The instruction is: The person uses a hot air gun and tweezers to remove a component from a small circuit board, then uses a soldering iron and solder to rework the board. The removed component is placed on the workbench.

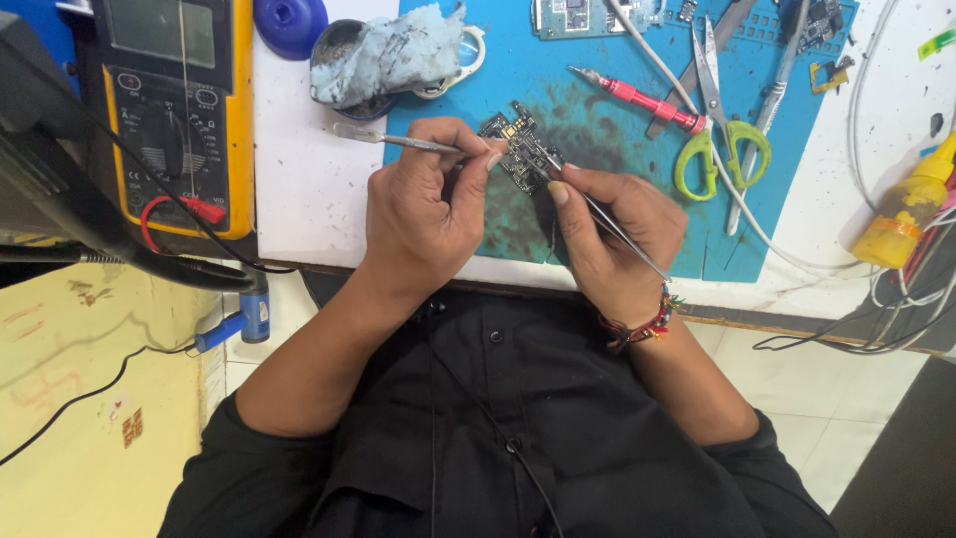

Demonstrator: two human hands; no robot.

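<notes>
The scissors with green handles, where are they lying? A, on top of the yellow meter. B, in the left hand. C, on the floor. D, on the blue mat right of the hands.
D: the scissors lie on the blue mat, to the right of both hands, beside a red screwdriver; the left hand holds a thin metal tool instead.

an electronics repair bench: yellow multimeter [177, 110], stained blue work mat [558, 100], screwdriver [637, 100], loose circuit boards [583, 15].
</notes>
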